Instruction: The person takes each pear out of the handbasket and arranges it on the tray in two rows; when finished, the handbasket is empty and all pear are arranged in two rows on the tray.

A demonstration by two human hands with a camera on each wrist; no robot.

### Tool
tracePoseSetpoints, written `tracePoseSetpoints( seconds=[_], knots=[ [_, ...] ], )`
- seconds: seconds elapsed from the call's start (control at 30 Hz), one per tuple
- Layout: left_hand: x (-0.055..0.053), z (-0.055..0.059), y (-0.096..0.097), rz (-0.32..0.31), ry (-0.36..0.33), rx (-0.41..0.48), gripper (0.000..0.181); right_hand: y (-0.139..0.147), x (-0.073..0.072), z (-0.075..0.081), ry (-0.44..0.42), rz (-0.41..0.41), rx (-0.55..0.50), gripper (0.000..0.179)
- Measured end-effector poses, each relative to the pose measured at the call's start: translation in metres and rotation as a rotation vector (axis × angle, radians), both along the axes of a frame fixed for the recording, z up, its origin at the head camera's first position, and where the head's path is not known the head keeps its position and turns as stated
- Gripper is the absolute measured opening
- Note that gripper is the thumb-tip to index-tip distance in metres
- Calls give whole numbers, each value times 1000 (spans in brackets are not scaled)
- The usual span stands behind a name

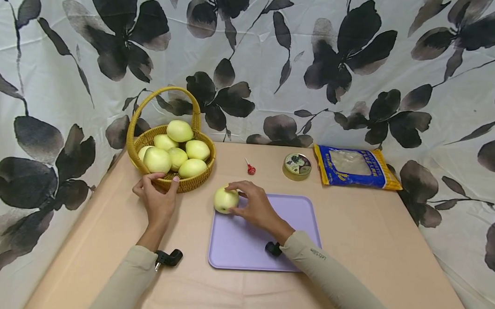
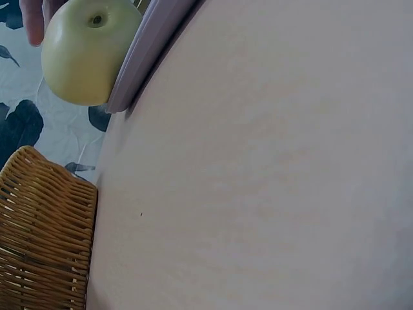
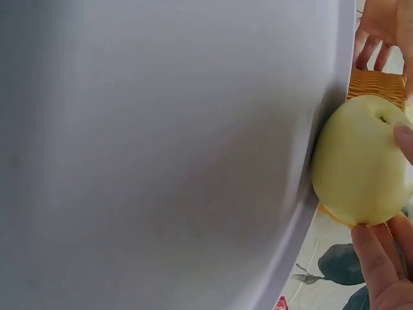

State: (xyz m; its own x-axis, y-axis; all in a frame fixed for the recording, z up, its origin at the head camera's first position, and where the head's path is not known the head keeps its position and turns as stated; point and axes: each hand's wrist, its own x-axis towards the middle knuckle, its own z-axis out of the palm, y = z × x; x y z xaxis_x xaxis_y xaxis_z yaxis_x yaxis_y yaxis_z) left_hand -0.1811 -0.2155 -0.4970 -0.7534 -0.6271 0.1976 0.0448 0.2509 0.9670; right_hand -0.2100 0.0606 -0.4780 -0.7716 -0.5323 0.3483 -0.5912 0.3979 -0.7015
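My right hand (image 1: 255, 204) holds a pale yellow-green apple (image 1: 226, 200) between thumb and fingertips, at the upper left corner of the purple tray (image 1: 263, 253). In the right wrist view the apple (image 3: 361, 161) overlaps the tray's edge. My left hand (image 1: 158, 199) grips the front of the yellow wicker basket (image 1: 193, 182), thumb and fingers spread at its rim. Several similar apples (image 1: 156, 160) fill that basket. The left wrist view shows the basket's woven side (image 2: 45, 232) and the held apple (image 2: 90, 55).
Behind the tray lie a red lollipop (image 1: 251, 169) and a round tin (image 1: 297, 166). To their right is a blue and yellow packet (image 1: 356, 167). A floral cloth (image 1: 277, 58) hangs behind the table (image 1: 364, 244).
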Motion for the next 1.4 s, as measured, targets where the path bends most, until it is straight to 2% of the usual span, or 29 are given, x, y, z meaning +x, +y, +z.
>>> tracePoseSetpoints(
  seconds=[0.4,0.67,0.9,1.13,1.4],
  knots=[
    [0,0,0,0,9,5,48,5,-1,6,-71,5,-78,61],
    [0,-1,0,4,-9,-2,49,-3,-3,15,-45,-28,-76,58],
    [0,-2,0,17,-11,-3,47,-24,-7,37,-50,-21,-115,59],
    [-2,-5,-2,29,11,-11,47,-55,-19,55,-25,-4,-133,58],
    [-3,-5,-3,32,15,-30,45,-85,-36,65,-99,31,-195,54]
  ],
)
